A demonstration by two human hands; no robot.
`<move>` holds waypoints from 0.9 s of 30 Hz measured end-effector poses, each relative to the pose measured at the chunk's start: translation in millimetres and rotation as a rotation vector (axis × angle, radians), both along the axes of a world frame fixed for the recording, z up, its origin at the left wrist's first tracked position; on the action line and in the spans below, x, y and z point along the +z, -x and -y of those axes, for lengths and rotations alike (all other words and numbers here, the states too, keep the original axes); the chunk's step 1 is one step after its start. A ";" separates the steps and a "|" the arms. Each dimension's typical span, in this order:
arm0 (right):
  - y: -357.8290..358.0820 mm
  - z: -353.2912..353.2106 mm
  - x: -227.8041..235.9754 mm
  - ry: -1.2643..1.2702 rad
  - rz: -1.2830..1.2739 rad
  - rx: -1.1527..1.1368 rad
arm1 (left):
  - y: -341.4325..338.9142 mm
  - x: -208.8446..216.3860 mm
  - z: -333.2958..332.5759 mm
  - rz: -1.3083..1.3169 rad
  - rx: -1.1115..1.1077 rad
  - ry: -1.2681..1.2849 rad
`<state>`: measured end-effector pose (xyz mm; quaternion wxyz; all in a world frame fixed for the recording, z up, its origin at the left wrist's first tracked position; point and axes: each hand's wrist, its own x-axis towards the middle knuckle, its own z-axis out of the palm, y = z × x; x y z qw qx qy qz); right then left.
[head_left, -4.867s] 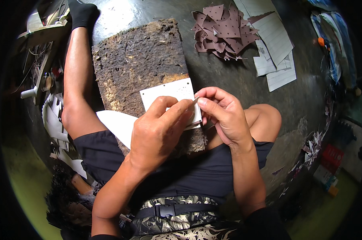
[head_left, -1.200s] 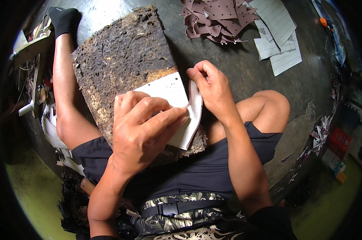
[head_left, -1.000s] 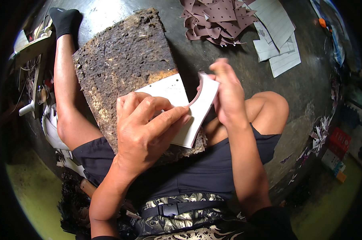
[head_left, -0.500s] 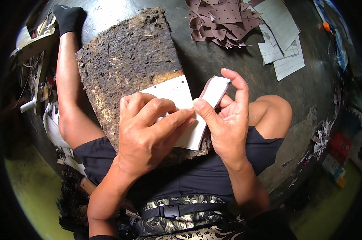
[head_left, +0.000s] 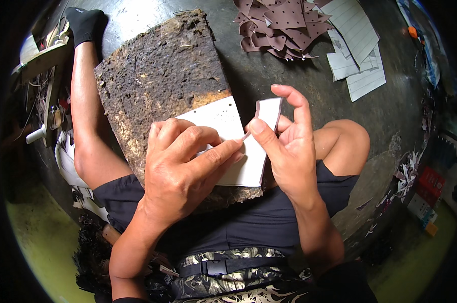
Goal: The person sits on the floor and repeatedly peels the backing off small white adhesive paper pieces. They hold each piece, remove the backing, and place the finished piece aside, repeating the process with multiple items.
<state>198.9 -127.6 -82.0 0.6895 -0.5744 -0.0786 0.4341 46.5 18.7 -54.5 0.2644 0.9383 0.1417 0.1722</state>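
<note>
A white sheet with small dark dots point(head_left: 221, 113) lies on a rough, dark board point(head_left: 160, 70) across my lap. My left hand point(head_left: 180, 159) bends over this sheet, thumb and index finger pinched together at its right edge. A narrow white strip with a brown edge point(head_left: 270, 108) rises from that edge. My right hand point(head_left: 294, 151) holds the strip between its thumb and the fingers behind it, with the index finger raised and curved. The strip bends where the two hands meet. Whether the strip and the sheet are one piece, I cannot tell.
Past the board, a heap of brown dotted pieces point(head_left: 284, 25) lies on the dark floor, beside lined paper sheets point(head_left: 359, 65). My bent legs frame the board. Wooden frame parts point(head_left: 46, 86) stand at the left, and scraps point(head_left: 407, 171) litter the right.
The strip's top has swung left and more of its brown left edge shows. My right hand has shifted slightly right and down. The left fingers stay at the sheet's edge.
</note>
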 end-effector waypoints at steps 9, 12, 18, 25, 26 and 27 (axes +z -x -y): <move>2.4 -0.1 -9.9 -0.086 -0.013 -0.052 | 0.5 -0.4 0.0 0.011 0.003 0.022; -2.7 1.3 -13.5 -0.063 -0.031 -0.029 | 0.6 -0.5 -1.0 0.018 -0.007 0.013; -4.0 3.0 -20.8 -0.088 -0.047 -0.035 | -0.3 -2.1 -0.2 0.023 -0.011 0.001; -5.4 4.7 -31.8 -0.079 -0.054 -0.047 | -1.7 -2.6 0.5 0.027 -0.012 -0.003; -5.5 4.7 -33.9 -0.079 -0.053 -0.051 | -1.8 -2.8 0.6 0.027 -0.015 -0.008; -5.3 4.9 -35.8 -0.079 -0.051 -0.055 | -1.7 -2.8 0.9 0.024 -0.015 -0.009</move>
